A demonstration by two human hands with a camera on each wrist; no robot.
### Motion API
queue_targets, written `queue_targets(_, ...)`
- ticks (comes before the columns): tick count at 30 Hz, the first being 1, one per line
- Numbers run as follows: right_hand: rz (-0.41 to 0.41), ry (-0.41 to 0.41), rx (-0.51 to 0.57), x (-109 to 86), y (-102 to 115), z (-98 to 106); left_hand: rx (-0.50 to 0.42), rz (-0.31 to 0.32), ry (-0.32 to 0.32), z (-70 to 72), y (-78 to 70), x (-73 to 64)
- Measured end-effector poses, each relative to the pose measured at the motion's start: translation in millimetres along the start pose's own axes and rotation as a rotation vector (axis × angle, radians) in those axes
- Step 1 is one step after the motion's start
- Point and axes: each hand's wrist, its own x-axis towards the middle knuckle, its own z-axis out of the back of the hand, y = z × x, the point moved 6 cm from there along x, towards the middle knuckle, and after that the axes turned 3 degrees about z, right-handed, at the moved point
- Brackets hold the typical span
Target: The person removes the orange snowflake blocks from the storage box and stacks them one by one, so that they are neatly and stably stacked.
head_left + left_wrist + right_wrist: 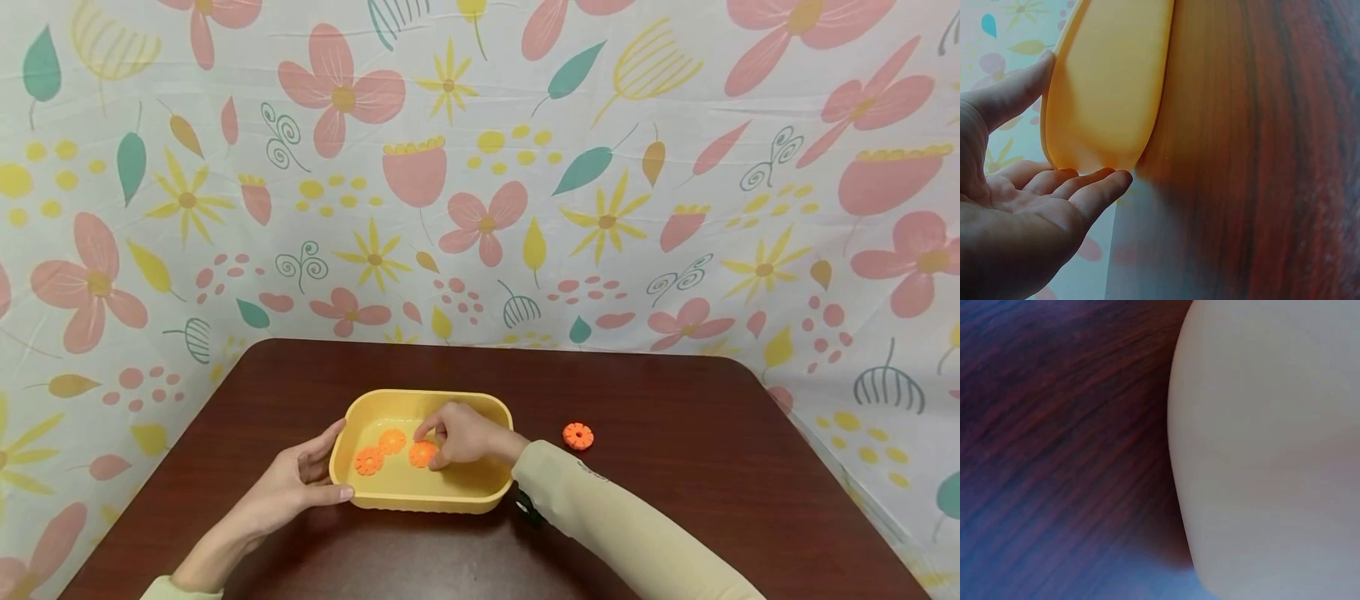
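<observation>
A yellow tray (420,503) with raised walls and rounded corners stands on the table. My left hand (288,483) grips its left end, thumb at the near corner, fingers along the end wall; the left wrist view shows the same hold on the tray (1107,81). Inside the tray, my right hand (465,433) pinches an orange notched disc (422,454) between thumb and forefinger, low over the tray floor. Two more orange notched discs (368,461) lie left of it, touching or overlapping. In the right wrist view a pale curved surface hides the hand.
Another orange notched piece (578,436) lies on the dark wood table (675,467), right of the tray; it looks thick, perhaps stacked discs. A dark object (527,507) shows under the right wrist. Behind the table hangs a flower-patterned cloth (487,225).
</observation>
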Motion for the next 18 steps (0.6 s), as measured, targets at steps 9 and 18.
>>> queue_targets(9,0.007,-0.009,-0.023,-1.7,1.4,0.7,0.011,0.009,0.001,-0.5,2.6,0.7)
queue_targets(18,0.049,-0.016,-0.002,-1.1,3.7,2.2,0.014,0.007,-0.014,0.4,-0.1,-0.6)
